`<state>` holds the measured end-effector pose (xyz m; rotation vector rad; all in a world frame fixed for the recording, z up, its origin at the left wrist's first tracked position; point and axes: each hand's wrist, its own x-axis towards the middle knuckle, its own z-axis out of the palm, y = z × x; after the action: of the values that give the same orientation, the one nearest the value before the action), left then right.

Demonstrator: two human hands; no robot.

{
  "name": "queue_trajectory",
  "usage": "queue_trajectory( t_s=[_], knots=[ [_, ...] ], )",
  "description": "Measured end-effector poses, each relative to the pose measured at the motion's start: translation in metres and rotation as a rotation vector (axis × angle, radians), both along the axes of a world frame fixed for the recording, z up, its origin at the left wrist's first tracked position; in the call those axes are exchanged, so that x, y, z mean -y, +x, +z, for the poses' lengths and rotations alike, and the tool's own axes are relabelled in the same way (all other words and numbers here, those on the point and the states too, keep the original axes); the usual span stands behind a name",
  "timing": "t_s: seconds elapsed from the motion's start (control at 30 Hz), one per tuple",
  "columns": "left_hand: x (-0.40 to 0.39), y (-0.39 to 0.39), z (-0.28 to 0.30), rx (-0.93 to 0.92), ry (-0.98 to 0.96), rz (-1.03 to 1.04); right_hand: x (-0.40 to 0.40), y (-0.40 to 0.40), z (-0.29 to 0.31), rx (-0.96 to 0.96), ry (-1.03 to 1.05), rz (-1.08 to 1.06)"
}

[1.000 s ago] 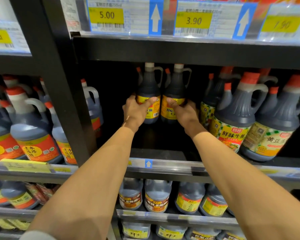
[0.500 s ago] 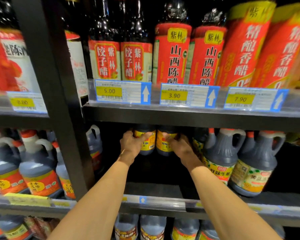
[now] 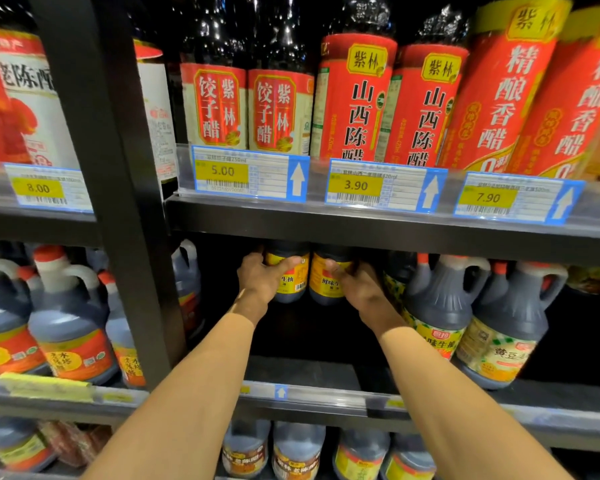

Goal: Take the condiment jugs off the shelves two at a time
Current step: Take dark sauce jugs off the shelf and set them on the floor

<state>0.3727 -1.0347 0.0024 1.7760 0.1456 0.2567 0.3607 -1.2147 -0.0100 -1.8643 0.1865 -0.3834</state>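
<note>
Two dark plastic condiment jugs with yellow labels, the left jug (image 3: 293, 278) and the right jug (image 3: 326, 280), stand upright and side by side, touching, deep toward the back edge of the black metal shelf (image 3: 309, 372), their tops hidden behind the shelf above. The left hand (image 3: 262, 280) wraps the left jug's outer side, thumb across its label. The right hand (image 3: 355, 289) grips the right jug likewise.
</note>
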Motion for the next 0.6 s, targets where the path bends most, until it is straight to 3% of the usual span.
queue_trajectory(
  t_s=[0.6],
  knots=[
    [-0.0001, -0.0076, -0.0022, 0.019, -0.036, -0.069, -0.0009, -0.0050, -0.0065, -0.012, 0.057, 0.040]
  ],
)
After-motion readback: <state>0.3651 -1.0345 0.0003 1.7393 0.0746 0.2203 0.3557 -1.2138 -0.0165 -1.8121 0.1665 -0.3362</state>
